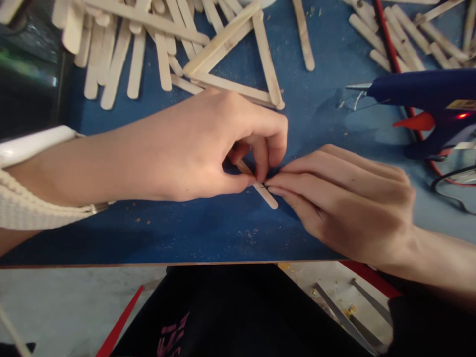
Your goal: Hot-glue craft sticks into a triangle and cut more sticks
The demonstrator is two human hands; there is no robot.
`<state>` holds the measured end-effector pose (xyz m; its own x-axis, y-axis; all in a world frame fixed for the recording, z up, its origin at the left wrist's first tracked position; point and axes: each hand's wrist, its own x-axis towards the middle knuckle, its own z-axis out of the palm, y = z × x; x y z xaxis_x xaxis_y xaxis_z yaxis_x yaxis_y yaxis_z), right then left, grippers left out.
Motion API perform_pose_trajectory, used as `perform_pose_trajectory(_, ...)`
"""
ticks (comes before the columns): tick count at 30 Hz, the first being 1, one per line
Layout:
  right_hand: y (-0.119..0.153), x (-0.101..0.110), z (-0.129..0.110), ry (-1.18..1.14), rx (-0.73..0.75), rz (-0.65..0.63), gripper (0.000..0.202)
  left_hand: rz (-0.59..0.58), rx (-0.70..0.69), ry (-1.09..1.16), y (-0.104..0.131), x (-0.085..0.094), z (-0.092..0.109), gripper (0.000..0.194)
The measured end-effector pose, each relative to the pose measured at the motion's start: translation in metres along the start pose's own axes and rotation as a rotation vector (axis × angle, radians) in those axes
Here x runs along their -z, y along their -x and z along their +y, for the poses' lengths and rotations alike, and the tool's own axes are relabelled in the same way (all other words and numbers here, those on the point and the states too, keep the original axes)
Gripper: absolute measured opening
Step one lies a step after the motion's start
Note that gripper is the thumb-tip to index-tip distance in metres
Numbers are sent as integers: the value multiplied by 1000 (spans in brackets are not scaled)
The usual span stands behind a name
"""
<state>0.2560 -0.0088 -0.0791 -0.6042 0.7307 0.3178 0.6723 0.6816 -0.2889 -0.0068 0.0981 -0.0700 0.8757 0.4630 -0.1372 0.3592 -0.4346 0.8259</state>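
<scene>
Head view shows us one small wooden stick [268, 197] low over the blue table [208, 233], between our two hands. Our left hand [226, 134] is the nearer one: its thumb and forefinger are closed on the stick. Our right hand [357, 203] has its fingertips pinched together just beside it, on the right; whether they grip something thin, we cannot tell. The long axis is slanting, from under the left palm toward the near table edge and to the right. The stick looks pale, narrow and flat, with a rounded free end and a thin dark line across it, near the fingertips.
</scene>
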Motion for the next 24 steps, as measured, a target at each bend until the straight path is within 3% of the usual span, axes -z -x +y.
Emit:
perform_pose_trajectory(13, 1, -2, 4, 12, 3, -26, 15, 61, 12, 29, 4, -7, 1, 12)
perform_pose_trajectory(24, 0, -8, 3, 19, 50, 32, 10, 92, 9, 33, 6, -7, -2, 13)
